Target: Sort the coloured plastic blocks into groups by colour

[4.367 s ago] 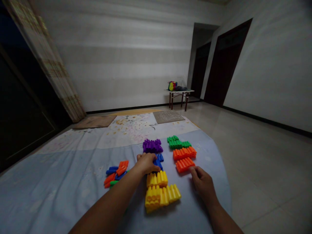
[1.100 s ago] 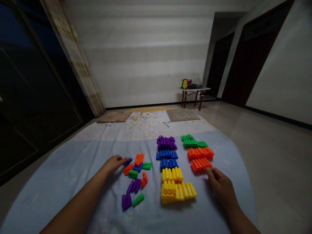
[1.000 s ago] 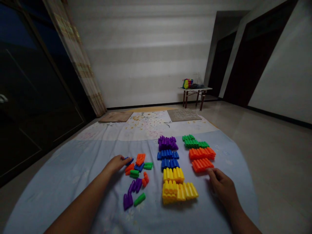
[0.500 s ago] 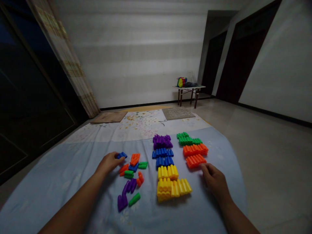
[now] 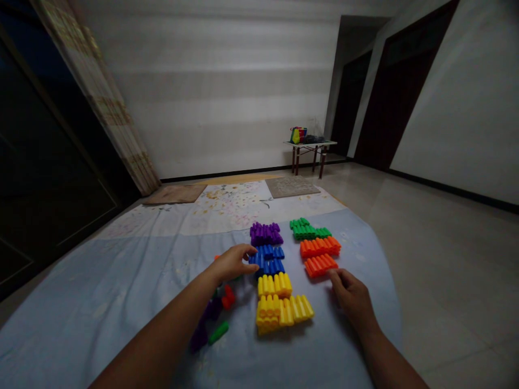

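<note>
My left hand (image 5: 232, 263) is closed with fingertips on blue plastic bullet-shaped blocks (image 5: 253, 261), at the left side of the blue rows (image 5: 274, 267). Purple blocks (image 5: 265, 233) lie beyond these rows and yellow blocks (image 5: 275, 285) on the near side. My right hand (image 5: 352, 297) has its fingers drawn together at the near right corner of the front orange row (image 5: 320, 266); what is between them, if anything, is hidden. Partly behind my left forearm are loose purple blocks (image 5: 213, 309), small orange blocks (image 5: 228, 297) and a green block (image 5: 219, 332).
A pale blue floral cloth (image 5: 336, 335) covers the rounded table. Another orange row (image 5: 320, 247) and green blocks (image 5: 306, 232) sit at the right. Two mats, one brown (image 5: 176, 194) and one grey (image 5: 292, 187), lie at the far edge. Beyond stands a small table (image 5: 310, 144) with bags.
My left hand has moved right from the loose pile to the blue rows, carrying blue blocks. My right hand stays by the front orange row. The view has shifted slightly.
</note>
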A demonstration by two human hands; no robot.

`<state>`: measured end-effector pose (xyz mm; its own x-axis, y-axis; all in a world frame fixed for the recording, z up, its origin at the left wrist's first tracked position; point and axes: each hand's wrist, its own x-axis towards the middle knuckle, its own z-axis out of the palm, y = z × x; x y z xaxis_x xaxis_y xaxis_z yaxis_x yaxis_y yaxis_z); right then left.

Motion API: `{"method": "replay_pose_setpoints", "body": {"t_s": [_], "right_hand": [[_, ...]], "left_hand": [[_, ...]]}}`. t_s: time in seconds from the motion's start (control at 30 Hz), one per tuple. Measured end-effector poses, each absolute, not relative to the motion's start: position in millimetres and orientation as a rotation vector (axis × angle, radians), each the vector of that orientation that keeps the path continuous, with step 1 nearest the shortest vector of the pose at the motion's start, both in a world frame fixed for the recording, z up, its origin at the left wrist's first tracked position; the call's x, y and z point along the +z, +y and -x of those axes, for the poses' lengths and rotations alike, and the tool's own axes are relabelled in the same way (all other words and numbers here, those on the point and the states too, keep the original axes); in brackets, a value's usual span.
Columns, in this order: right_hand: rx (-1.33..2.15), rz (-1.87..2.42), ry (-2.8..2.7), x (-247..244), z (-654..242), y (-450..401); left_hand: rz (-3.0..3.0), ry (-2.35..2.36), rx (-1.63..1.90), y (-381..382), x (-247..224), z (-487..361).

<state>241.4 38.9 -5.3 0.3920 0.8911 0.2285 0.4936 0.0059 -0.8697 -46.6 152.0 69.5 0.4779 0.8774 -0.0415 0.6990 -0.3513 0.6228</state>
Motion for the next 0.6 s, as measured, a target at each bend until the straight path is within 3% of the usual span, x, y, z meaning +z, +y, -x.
{"method": "replay_pose_setpoints", "body": {"t_s": [0.6], "right_hand": [[0.501,1.61,-1.212,0,-240,38]], "left_hand": [[-2.074,1.305,0.355,158,58,30]]}}
